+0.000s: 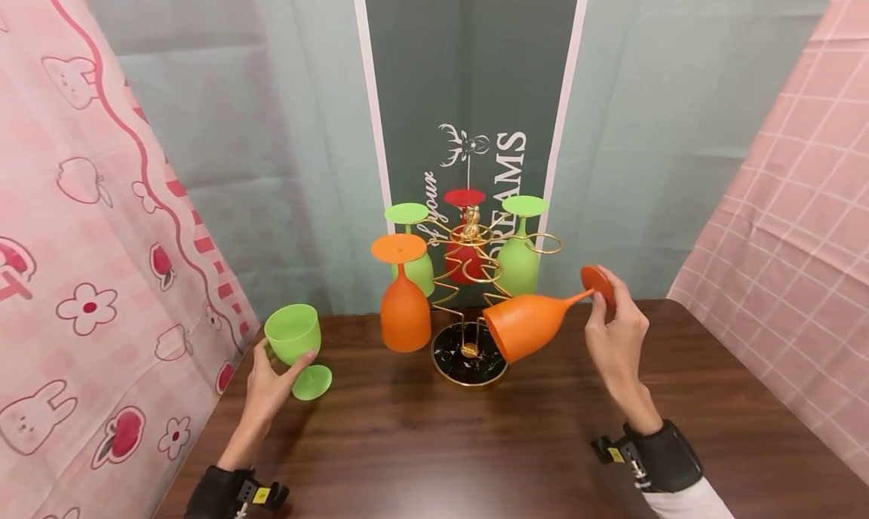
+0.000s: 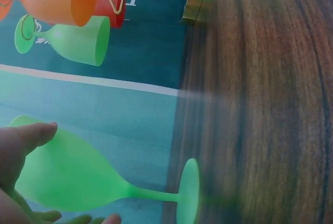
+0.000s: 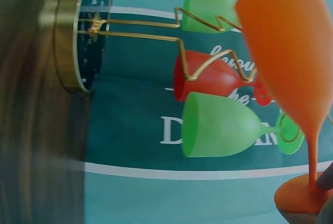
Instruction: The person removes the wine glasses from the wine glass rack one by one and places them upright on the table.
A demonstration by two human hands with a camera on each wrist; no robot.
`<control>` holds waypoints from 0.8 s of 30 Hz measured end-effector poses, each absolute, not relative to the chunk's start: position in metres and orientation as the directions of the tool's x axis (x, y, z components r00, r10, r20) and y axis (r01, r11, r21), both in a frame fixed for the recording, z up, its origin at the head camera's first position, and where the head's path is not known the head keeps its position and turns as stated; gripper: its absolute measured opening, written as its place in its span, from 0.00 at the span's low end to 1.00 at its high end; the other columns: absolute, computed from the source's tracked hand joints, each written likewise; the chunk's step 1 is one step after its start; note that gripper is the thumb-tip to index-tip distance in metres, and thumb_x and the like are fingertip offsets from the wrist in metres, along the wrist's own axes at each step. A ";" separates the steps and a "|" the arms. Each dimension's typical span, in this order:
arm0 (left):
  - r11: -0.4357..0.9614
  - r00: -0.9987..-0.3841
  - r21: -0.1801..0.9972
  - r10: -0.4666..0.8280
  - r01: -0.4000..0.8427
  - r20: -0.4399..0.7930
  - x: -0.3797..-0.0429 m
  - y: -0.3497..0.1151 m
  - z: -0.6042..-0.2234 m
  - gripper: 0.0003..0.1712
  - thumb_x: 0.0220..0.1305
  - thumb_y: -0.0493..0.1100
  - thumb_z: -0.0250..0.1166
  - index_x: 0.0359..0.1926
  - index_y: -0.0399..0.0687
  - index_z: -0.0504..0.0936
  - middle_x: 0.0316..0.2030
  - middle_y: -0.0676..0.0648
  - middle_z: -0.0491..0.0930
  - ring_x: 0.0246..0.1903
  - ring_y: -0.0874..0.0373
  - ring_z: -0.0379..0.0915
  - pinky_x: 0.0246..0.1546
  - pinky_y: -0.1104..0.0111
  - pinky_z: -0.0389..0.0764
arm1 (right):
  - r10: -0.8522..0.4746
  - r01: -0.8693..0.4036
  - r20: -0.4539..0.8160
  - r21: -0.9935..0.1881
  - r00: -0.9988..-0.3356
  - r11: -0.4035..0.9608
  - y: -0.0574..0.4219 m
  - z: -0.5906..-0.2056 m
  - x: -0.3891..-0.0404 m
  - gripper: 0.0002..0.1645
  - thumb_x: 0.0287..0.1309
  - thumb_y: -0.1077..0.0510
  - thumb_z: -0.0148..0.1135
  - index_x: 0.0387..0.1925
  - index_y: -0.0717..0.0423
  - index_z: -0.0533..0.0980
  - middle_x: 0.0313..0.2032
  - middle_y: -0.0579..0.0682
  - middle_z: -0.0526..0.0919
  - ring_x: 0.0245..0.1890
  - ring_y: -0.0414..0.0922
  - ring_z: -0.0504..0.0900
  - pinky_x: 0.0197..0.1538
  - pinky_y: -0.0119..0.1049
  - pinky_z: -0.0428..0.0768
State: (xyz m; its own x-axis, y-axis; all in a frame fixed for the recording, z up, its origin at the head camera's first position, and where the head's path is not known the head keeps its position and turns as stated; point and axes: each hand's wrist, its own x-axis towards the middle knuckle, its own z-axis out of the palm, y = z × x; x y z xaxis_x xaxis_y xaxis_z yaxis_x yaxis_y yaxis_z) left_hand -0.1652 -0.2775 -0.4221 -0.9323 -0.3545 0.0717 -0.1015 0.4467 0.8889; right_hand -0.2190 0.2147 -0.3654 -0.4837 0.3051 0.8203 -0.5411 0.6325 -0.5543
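My left hand (image 1: 267,383) holds a green plastic goblet (image 1: 293,334) by its bowl, mouth up and slightly tilted. Its foot (image 2: 188,193) is low over the table in the left wrist view. With thumb and fingers my right hand (image 1: 619,330) pinches the foot of an orange goblet (image 1: 529,323). That goblet is tipped, its mouth pointing left and down in front of the rack's right side. The gold wire rack (image 1: 470,236) has a round black base (image 1: 451,357). Upside down on it hang another orange goblet (image 1: 406,315), two green goblets (image 1: 519,266) and a red goblet (image 1: 456,266).
The rack stands toward the back of a dark wooden table (image 1: 407,443). Behind it hangs a green curtain (image 1: 305,127) with white lettering. Pink patterned cloth (image 1: 115,277) borders the left side, and pink checked cloth (image 1: 801,240) the right.
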 end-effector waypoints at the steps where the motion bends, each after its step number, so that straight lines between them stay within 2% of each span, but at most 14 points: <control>1: 0.445 -0.928 0.891 -0.362 -0.091 0.086 -0.164 -0.278 -0.422 0.59 0.64 0.57 0.71 0.81 0.43 0.43 0.75 0.30 0.57 0.75 0.36 0.56 0.72 0.41 0.63 | 0.313 -0.526 0.809 -0.568 -0.498 0.633 0.215 -0.369 -0.219 0.26 0.65 0.75 0.56 0.63 0.60 0.78 0.52 0.66 0.86 0.37 0.42 0.81 0.39 0.13 0.66; 4: 0.446 -0.909 0.894 -0.389 -0.046 0.147 -0.161 -0.276 -0.419 0.58 0.64 0.54 0.72 0.80 0.42 0.45 0.76 0.31 0.56 0.74 0.38 0.57 0.71 0.43 0.66 | 0.324 -0.485 0.769 -0.612 -0.551 0.625 0.214 -0.380 -0.220 0.27 0.66 0.73 0.56 0.64 0.60 0.77 0.52 0.67 0.85 0.32 0.31 0.71 0.35 0.15 0.64; 7: 0.464 -0.856 0.885 -0.444 0.035 0.267 -0.160 -0.270 -0.414 0.53 0.62 0.50 0.74 0.78 0.41 0.53 0.73 0.33 0.61 0.72 0.40 0.61 0.70 0.45 0.68 | 0.328 -0.436 0.710 -0.663 -0.623 0.608 0.215 -0.388 -0.220 0.26 0.68 0.71 0.56 0.66 0.59 0.75 0.51 0.68 0.84 0.31 0.26 0.67 0.33 0.15 0.65; 9: 0.490 -0.791 0.863 -0.477 0.123 0.383 -0.161 -0.266 -0.408 0.49 0.61 0.46 0.75 0.76 0.41 0.59 0.73 0.35 0.64 0.72 0.41 0.63 0.71 0.48 0.67 | 0.332 -0.400 0.660 -0.704 -0.674 0.587 0.216 -0.391 -0.220 0.26 0.69 0.70 0.56 0.67 0.58 0.74 0.52 0.69 0.84 0.31 0.24 0.68 0.32 0.14 0.66; 11: 0.519 -0.710 0.825 -0.494 0.222 0.502 -0.161 -0.260 -0.404 0.46 0.59 0.42 0.76 0.74 0.42 0.64 0.72 0.39 0.67 0.72 0.43 0.64 0.73 0.55 0.67 | 0.336 -0.360 0.608 -0.740 -0.719 0.569 0.219 -0.394 -0.218 0.26 0.70 0.69 0.56 0.67 0.58 0.74 0.53 0.70 0.83 0.30 0.23 0.69 0.31 0.14 0.67; 14: 0.538 -0.602 0.754 -0.475 0.378 0.641 -0.161 -0.252 -0.396 0.44 0.58 0.35 0.75 0.73 0.45 0.67 0.72 0.45 0.69 0.72 0.48 0.65 0.73 0.68 0.65 | 0.330 -0.312 0.531 -0.788 -0.781 0.530 0.223 -0.395 -0.217 0.27 0.70 0.69 0.56 0.68 0.59 0.73 0.55 0.70 0.82 0.26 0.24 0.68 0.27 0.16 0.68; 16: 0.540 -0.549 0.703 -0.448 0.462 0.705 -0.159 -0.247 -0.391 0.44 0.56 0.30 0.74 0.73 0.44 0.68 0.71 0.45 0.70 0.72 0.51 0.66 0.72 0.74 0.65 | 0.317 -0.279 0.473 -0.820 -0.822 0.500 0.221 -0.396 -0.216 0.26 0.70 0.69 0.56 0.68 0.60 0.72 0.56 0.68 0.81 0.25 0.25 0.68 0.27 0.17 0.69; 18: 0.538 -0.507 0.657 -0.420 0.528 0.752 -0.155 -0.242 -0.387 0.44 0.54 0.25 0.73 0.72 0.42 0.69 0.71 0.43 0.71 0.71 0.54 0.67 0.71 0.76 0.65 | 0.296 -0.247 0.407 -0.856 -0.864 0.455 0.217 -0.397 -0.215 0.26 0.71 0.68 0.56 0.68 0.60 0.72 0.56 0.65 0.82 0.26 0.25 0.70 0.28 0.19 0.71; 21: 0.548 -0.451 0.586 -0.374 0.597 0.810 -0.149 -0.231 -0.384 0.44 0.50 0.19 0.71 0.70 0.35 0.70 0.70 0.37 0.71 0.70 0.60 0.68 0.69 0.75 0.68 | 0.230 -0.199 0.278 -0.928 -0.933 0.315 0.206 -0.398 -0.211 0.26 0.72 0.67 0.54 0.69 0.61 0.70 0.50 0.47 0.84 0.33 0.24 0.75 0.34 0.19 0.78; 24: 0.545 -0.431 0.536 -0.319 0.645 0.844 -0.143 -0.221 -0.383 0.44 0.49 0.17 0.69 0.70 0.31 0.69 0.69 0.36 0.72 0.70 0.61 0.68 0.68 0.73 0.70 | 0.119 -0.129 0.148 -0.980 -0.982 0.154 0.193 -0.399 -0.207 0.27 0.73 0.69 0.49 0.71 0.63 0.66 0.44 0.33 0.79 0.37 0.27 0.80 0.40 0.22 0.83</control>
State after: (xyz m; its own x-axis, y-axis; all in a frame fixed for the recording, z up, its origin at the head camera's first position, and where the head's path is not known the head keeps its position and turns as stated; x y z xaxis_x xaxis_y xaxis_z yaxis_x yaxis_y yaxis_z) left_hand -0.1430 -0.2210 -0.3829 -0.4310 -0.3194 0.8440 0.6454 0.5446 0.5356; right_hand -0.2070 0.1934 -0.3994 -0.9817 0.1195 0.1483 -0.1293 0.1536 -0.9796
